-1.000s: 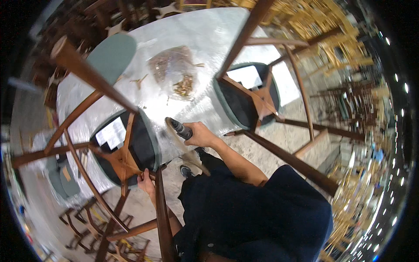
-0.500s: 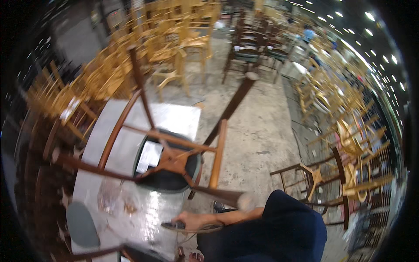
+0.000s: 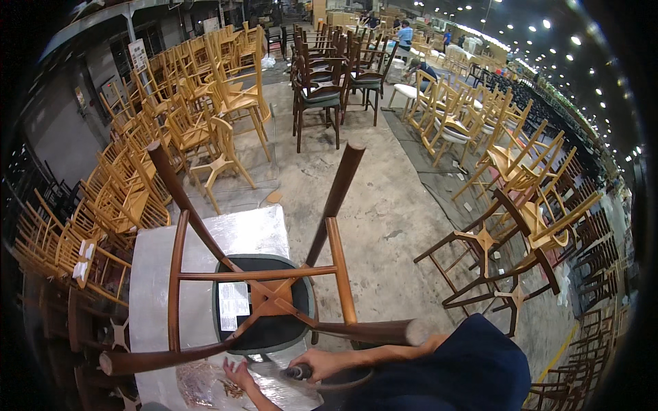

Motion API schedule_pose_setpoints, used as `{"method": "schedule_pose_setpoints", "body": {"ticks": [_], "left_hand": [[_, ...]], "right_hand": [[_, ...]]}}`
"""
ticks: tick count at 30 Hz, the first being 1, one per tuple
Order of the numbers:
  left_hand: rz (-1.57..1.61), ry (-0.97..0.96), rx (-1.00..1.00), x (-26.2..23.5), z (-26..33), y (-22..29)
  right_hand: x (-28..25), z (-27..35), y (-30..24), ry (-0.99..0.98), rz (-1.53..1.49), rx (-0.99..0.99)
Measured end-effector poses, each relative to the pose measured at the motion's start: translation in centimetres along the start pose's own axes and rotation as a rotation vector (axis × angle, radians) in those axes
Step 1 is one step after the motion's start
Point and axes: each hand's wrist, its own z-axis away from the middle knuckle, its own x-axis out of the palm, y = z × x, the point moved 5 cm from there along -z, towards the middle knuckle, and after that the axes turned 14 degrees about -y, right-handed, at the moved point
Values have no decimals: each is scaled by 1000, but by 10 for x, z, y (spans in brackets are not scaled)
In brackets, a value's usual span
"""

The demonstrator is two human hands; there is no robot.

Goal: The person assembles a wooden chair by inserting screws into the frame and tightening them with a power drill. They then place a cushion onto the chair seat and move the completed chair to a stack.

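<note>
Right hand clenched round a dark-handled tool; left hand spread flat. Upturned brown wooden chair on plastic-wrapped table: liable to slide.

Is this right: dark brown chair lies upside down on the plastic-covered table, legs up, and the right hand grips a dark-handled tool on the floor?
Not quite. The head view shows the right hand gripping the dark-handled tool over the plastic-covered table, not on the floor. The rest holds: the dark brown chair lies upside down on that table, legs up.
</note>
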Motion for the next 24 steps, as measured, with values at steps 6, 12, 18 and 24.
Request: {"method": "schedule_pose_setpoints", "body": {"ticks": [6,12,18,24], "left_hand": [[72,-324,90,9,-83,24],[36,-489,220,-9,-100,16],[-29,-576,258,-36,-111,19],[62,-598,267,-30,-109,16]], "right_hand": [[-5,-42,-7,221,34,34],[1,-87,-13,240,13,87],[37,-135,8,132,47,-120],[73,-125,87,195,69,103]]}}
